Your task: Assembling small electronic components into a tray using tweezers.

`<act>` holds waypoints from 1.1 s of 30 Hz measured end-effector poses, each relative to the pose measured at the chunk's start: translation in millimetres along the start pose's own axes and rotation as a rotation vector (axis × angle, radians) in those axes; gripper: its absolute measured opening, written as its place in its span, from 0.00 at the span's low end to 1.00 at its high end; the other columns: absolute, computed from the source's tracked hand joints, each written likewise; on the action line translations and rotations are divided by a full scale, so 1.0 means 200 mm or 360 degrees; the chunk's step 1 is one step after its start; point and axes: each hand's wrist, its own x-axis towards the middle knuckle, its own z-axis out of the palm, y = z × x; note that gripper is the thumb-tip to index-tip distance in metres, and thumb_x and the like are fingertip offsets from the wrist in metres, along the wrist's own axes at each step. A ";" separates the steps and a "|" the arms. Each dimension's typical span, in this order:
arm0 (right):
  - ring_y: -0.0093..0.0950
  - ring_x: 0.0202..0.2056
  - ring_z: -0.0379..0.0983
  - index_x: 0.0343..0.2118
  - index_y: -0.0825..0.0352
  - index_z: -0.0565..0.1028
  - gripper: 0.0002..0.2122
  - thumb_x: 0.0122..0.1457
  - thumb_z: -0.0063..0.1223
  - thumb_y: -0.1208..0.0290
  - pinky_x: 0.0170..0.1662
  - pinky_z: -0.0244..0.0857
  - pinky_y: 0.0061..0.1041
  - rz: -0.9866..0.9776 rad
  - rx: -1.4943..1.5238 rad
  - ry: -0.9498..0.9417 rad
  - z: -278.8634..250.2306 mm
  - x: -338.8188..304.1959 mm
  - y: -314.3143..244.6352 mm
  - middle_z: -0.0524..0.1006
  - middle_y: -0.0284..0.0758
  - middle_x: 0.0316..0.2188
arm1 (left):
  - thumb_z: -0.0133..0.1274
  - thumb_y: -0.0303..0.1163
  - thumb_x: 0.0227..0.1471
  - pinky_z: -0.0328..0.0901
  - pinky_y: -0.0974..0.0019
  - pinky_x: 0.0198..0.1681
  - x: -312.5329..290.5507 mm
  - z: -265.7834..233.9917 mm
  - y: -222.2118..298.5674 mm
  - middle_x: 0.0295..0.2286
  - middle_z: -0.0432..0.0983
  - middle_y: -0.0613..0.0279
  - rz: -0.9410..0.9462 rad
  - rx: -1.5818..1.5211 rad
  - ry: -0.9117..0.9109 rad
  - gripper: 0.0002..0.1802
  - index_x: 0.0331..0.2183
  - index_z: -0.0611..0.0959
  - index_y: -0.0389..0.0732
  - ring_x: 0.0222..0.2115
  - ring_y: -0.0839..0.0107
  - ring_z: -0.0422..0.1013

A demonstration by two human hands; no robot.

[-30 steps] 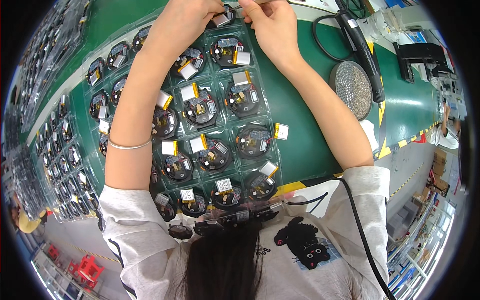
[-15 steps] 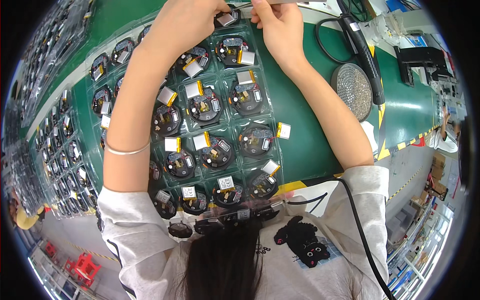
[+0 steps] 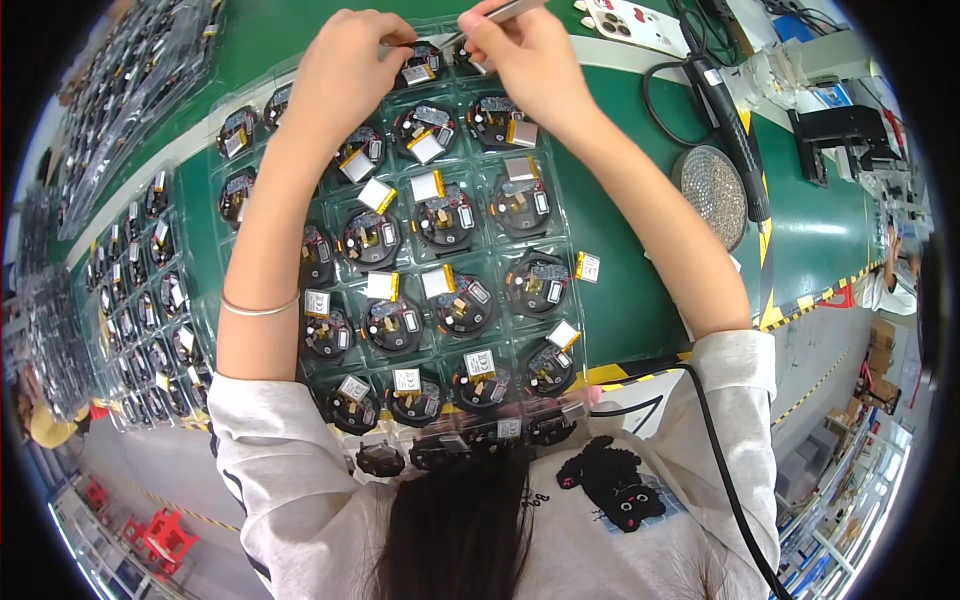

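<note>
My left hand [image 3: 365, 62] is at the far row of a clear plastic tray [image 3: 575, 215]. Its thumb and forefinger are bent closed at the edge of a round black device [image 3: 420, 66] with a silver battery; whatever lies between the fingertips is hidden. In my right hand [image 3: 525, 55] are slim metal tweezers [image 3: 515, 9], pinched between thumb and fingers, with their tip pointing left toward that device. Another device [image 3: 474, 58] sits partly covered beneath the right hand. Nearer rows hold several similar open devices [image 3: 445, 218], each with a circuit board and a flat battery [image 3: 427, 186].
Right of the tray are a round tub of metallic granules [image 3: 710, 195], a black cylindrical tool [image 3: 735, 140] with a cable, and a phone [image 3: 635, 25]. A second filled tray [image 3: 150, 300] lies left, with stacked trays [image 3: 130, 110] beyond. The tray's near edge reaches my shirt.
My left hand has moved from one far-row device to the one left of it. The tweezers have swung down with the right hand. The tray appears farther right, and the phone has come into view.
</note>
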 end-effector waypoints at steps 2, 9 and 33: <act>0.20 0.26 0.70 0.35 0.71 0.72 0.06 0.62 0.53 0.73 0.31 0.64 0.21 -0.0080 -0.0106 0.0035 0.02 -0.01 0.02 0.74 0.32 0.24 | 0.60 0.25 0.47 0.69 0.62 0.37 -0.03 0.01 -0.01 0.32 0.81 0.61 -0.0063 -0.0053 -0.0007 0.09 0.35 0.84 0.39 0.34 0.61 0.73; 0.22 0.27 0.72 0.32 0.72 0.73 0.04 0.61 0.52 0.76 0.33 0.66 0.22 -0.0092 -0.0155 -0.0012 0.05 -0.02 0.00 0.75 0.34 0.24 | 0.60 0.24 0.47 0.68 0.65 0.33 -0.07 0.03 -0.03 0.31 0.80 0.62 -0.0127 -0.0180 0.0039 0.07 0.33 0.84 0.40 0.29 0.66 0.72; 0.15 0.29 0.70 0.37 0.68 0.73 0.06 0.65 0.52 0.70 0.34 0.64 0.17 -0.0022 0.0338 0.0211 -0.05 -0.14 0.02 0.76 0.29 0.26 | 0.58 0.22 0.48 0.71 0.68 0.35 -0.09 0.08 -0.05 0.35 0.82 0.62 -0.0084 -0.0268 0.0089 0.07 0.33 0.85 0.38 0.30 0.65 0.77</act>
